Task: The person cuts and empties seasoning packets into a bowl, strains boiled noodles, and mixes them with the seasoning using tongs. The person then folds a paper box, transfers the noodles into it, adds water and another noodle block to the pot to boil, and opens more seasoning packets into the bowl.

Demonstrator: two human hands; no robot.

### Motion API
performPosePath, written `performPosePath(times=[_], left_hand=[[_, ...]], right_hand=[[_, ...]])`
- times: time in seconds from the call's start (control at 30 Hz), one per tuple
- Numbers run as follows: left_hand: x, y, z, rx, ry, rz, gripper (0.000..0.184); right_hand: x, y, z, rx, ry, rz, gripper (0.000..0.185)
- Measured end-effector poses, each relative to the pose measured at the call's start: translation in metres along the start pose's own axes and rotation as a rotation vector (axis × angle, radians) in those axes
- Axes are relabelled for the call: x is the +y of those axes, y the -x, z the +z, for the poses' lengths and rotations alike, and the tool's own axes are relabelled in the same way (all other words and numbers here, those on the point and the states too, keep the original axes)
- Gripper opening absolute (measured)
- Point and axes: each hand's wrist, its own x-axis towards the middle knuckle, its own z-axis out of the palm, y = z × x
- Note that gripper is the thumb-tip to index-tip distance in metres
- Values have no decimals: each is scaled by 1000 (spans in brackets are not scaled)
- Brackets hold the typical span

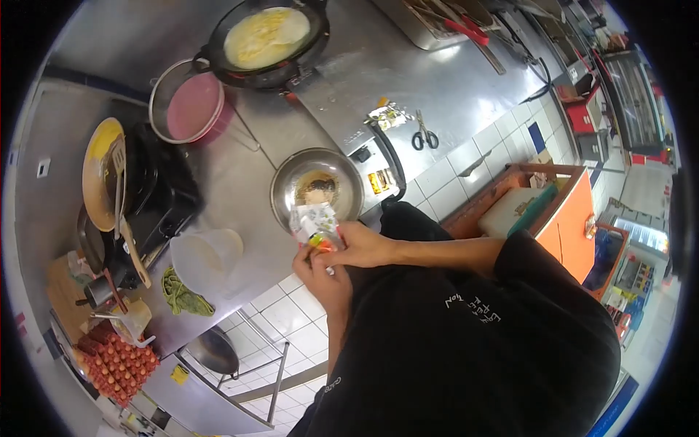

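Note:
Both hands close around a small printed packet (314, 218), white with red and green markings, tilted over a metal bowl (280, 182). My right hand (362, 246) grips it from the right side. Fingers of my left hand (318, 275) wrap its lower end. The packet's near end is partly hidden by the fingers. Inside the bowl lies a dark brown substance (320, 189) with a yellowish patch around it. Beside the bowl are a torn wrapper (389, 115), a small yellow-brown sachet (380, 180) and black-handled scissors (424, 138).
A wok (320, 40) holding a pale yellow egg layer stands at the back. A pink container (195, 108) in a strainer, a pan (95, 178) with a spatula, a clear plastic tub (207, 258), a green cloth (186, 293) and egg trays (116, 364) are to the left. An orange cabinet (557, 218) stands right.

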Motion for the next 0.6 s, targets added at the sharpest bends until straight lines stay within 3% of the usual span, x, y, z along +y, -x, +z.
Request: performPosePath(times=[0.07,0.13,0.2,0.23,0.3,0.33,0.4,0.47,0.6], left_hand=[[21,-2,18,-150,5,111,29],[45,-2,42,-211,-19,90,37],[64,3,73,-288,289,-69,50],[73,0,87,-357,264,31,62],[99,-6,108,-384,307,78,62],[116,-11,117,-412,364,133,63],[132,-11,135,-328,304,161,59],[114,-5,165,-225,241,-31,50],[87,-11,205,-288,-131,-104,44]], right_hand=[[35,20,-25,94,45,128,45],[39,45,-54,146,-133,127,40],[56,68,-91,270,-357,195,30],[50,78,-111,294,-283,216,30],[56,95,-155,326,-193,178,30],[39,100,-174,441,-103,300,29],[71,102,-226,462,-86,189,31],[63,97,-273,471,-168,209,35],[51,40,-344,368,219,107,33]])
